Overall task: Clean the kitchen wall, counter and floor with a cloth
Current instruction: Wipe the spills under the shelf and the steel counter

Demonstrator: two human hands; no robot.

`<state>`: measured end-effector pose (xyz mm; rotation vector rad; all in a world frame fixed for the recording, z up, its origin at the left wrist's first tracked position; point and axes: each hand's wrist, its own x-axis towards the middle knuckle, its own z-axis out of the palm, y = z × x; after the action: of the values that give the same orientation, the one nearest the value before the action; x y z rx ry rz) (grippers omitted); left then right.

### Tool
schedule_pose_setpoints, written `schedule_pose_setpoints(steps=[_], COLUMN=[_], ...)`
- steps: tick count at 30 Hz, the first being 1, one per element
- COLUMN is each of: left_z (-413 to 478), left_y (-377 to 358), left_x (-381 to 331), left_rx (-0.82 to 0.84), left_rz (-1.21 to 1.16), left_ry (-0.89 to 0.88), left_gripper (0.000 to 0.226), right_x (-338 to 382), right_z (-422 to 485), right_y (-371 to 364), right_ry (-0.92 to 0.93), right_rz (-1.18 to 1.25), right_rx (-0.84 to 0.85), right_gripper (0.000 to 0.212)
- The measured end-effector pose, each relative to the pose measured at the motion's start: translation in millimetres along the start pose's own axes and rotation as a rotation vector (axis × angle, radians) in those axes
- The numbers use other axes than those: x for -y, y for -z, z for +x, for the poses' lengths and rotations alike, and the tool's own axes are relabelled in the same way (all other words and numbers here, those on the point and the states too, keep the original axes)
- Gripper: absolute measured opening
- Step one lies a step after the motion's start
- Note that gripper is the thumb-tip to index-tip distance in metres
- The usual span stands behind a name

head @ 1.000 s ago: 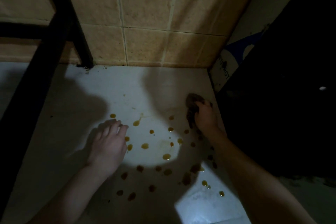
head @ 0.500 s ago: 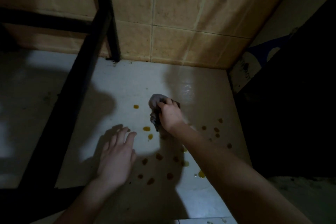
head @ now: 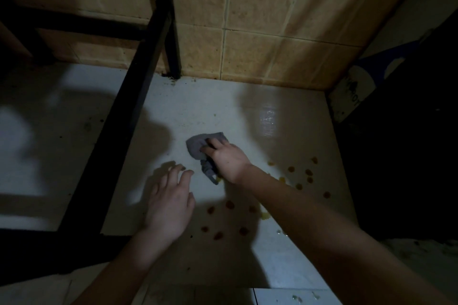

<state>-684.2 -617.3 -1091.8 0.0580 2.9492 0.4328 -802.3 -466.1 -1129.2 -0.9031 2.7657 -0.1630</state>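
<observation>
Right hand (head: 229,161) gripping crumpled grey cloth (head: 202,147), pressing onto pale floor tile (head: 198,104); left hand (head: 171,203) bracing open, flat. Orange-brown sauce droplets (head: 308,172) remaining; floor wiping looking part-done.

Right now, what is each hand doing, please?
Left hand: open, flat on the floor tile, holding nothing.
Right hand: pressing the grey cloth under its fingers.

I'm looking down into a dim corner of a home kitchen: a pale tiled floor (head: 198,111) spattered with orange-brown drips (head: 291,169), a tan ceramic-tiled wall (head: 260,20) with grout lines, and the black metal frame (head: 138,77) of some furniture standing on the floor against that wall.
</observation>
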Motion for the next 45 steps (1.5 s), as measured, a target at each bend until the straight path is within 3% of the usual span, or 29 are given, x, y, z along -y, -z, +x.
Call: schedule_pose_setpoints(steps=[7,15,18,24,28,35,45], left_z=[-3,5,9,12,14,10,7], left_y=[-6,-7,-8,-6,-11,-13,-9], left_x=[-2,7,9,8,11,18,11], left_rx=[0.002,-0.029,-0.029,-0.027,-0.032,-0.074,-0.06], left_rz=[0.002,-0.006,-0.015,-0.017,-0.028,-0.033,-0.02], left_ry=[-0.02,0.035,0.053,0.049,0.045,0.06,0.005], left_gripper=[0.045,0.043,0.044,0.046,0.047,0.045,0.042], right_x=[-41,-67,-53,-10,15,-35,-68], right_z=[-35,-28,-11,46,71,67,23], right_y=[6,0,-2,-1,-3,14,15], right_ry=[-0.205,-0.607,-0.565,-0.309,-0.145,-0.527,-0.609], right_rz=[0.079,0.257,0.231,0.138,-0.069,0.035,0.136], right_rx=[0.002,-0.23,-0.224,-0.144,-0.091,-0.101,-0.095], right_gripper=[0.056,0.035,0.035,0.042,0.047,0.046,0.049])
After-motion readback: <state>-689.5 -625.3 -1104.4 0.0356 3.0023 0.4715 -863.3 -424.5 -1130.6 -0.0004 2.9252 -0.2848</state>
